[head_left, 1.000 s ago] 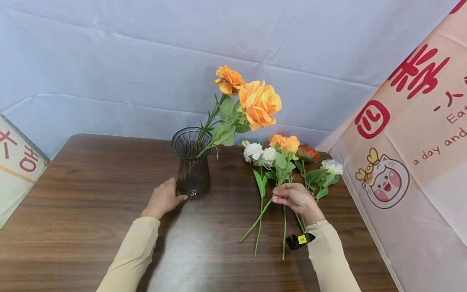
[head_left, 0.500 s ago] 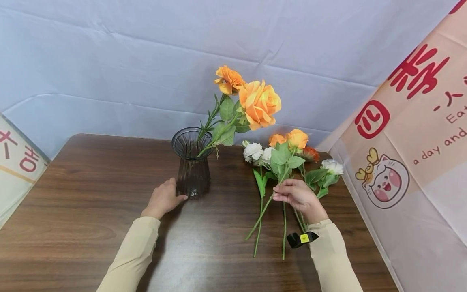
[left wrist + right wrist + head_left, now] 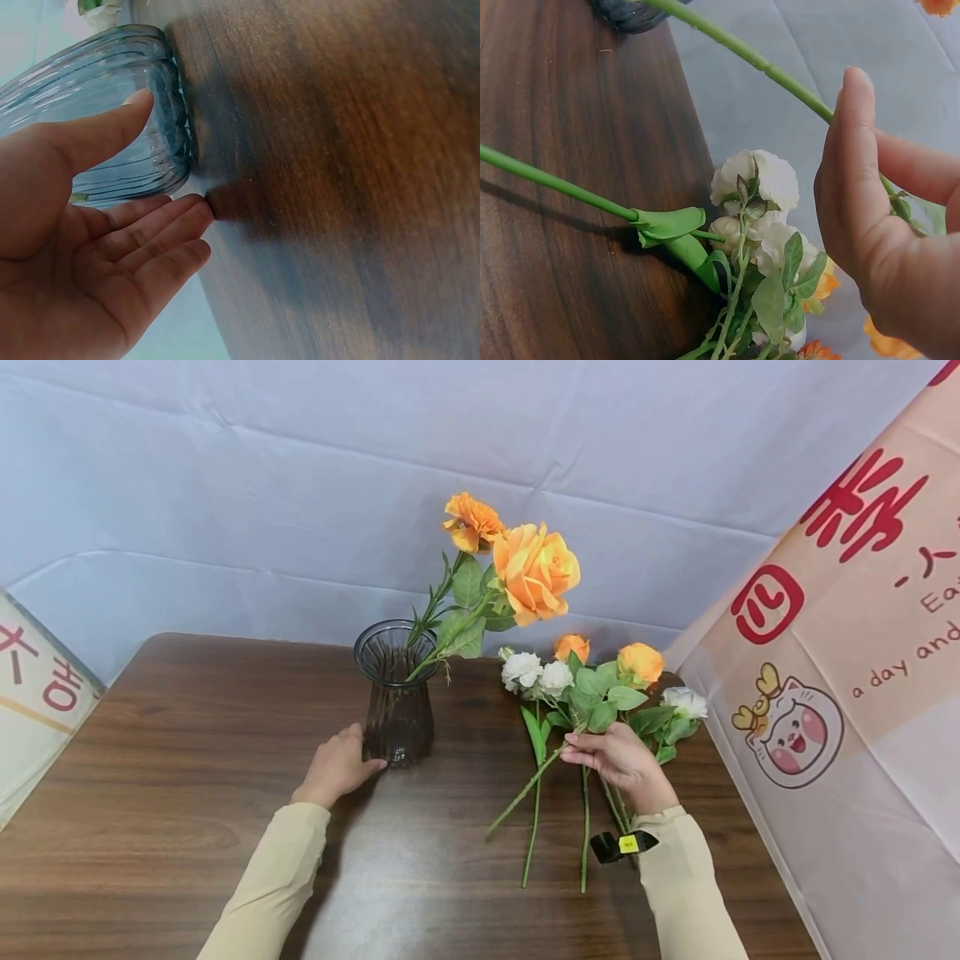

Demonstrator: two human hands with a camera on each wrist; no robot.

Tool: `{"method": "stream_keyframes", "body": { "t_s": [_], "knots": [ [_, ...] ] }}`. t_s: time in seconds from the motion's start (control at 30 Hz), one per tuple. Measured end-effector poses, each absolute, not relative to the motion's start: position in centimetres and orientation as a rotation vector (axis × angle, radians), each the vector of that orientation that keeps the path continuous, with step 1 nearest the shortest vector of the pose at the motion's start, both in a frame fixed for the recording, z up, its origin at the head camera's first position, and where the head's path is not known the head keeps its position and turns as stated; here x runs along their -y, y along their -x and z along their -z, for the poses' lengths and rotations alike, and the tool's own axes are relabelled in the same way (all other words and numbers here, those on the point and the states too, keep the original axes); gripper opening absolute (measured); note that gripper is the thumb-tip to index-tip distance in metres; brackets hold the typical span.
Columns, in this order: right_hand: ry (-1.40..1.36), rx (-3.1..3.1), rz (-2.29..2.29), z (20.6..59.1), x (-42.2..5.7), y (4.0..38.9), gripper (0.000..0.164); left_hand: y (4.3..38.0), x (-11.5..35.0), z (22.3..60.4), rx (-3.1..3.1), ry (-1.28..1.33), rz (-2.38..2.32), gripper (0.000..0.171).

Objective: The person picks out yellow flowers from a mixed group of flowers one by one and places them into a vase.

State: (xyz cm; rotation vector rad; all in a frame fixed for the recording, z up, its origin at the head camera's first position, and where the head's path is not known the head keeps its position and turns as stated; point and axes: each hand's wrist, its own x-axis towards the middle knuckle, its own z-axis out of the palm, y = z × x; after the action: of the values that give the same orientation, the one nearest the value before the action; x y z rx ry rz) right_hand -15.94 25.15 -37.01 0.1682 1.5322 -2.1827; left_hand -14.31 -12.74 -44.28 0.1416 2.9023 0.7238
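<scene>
Counter [image 3: 172,752], left side: left hand [image 3: 339,768] loosely spread, fingers [image 3: 169,274] nearly straight, thumb [image 3: 112,133] at foot of vase [image 3: 400,727], no firm wrap visible. Vase upright, with two orange flowers [image 3: 536,574] leaning right above it; tipping possible from lopsided load or careless knock. Next, white flowers [image 3: 521,671] lying on counter. Then rose [image 3: 641,664], held by stem [image 3: 513,806] in pinch of right hand [image 3: 621,764], lower end angled left, leaves [image 3: 626,697] overlapping neighbours in view, contact not determinable. Likeliest fault: snagged leaves dragging white flowers along. Far right, white bloom [image 3: 684,701].
</scene>
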Motion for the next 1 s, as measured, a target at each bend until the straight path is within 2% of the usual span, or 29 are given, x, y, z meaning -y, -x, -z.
{"method": "stream_keyframes", "body": {
  "t_s": [0.23,1.0],
  "knots": [
    [-0.144,-1.447,2.23,36.9,-25.1,16.1,0.028,14.3,12.8,44.3,-2.909,-0.148,-0.732,0.066],
    [-0.061,-1.343,2.338,35.9,-24.7,16.1,0.029,14.3,12.7,44.3,-2.907,-0.132,-0.754,0.064]
  ]
}}
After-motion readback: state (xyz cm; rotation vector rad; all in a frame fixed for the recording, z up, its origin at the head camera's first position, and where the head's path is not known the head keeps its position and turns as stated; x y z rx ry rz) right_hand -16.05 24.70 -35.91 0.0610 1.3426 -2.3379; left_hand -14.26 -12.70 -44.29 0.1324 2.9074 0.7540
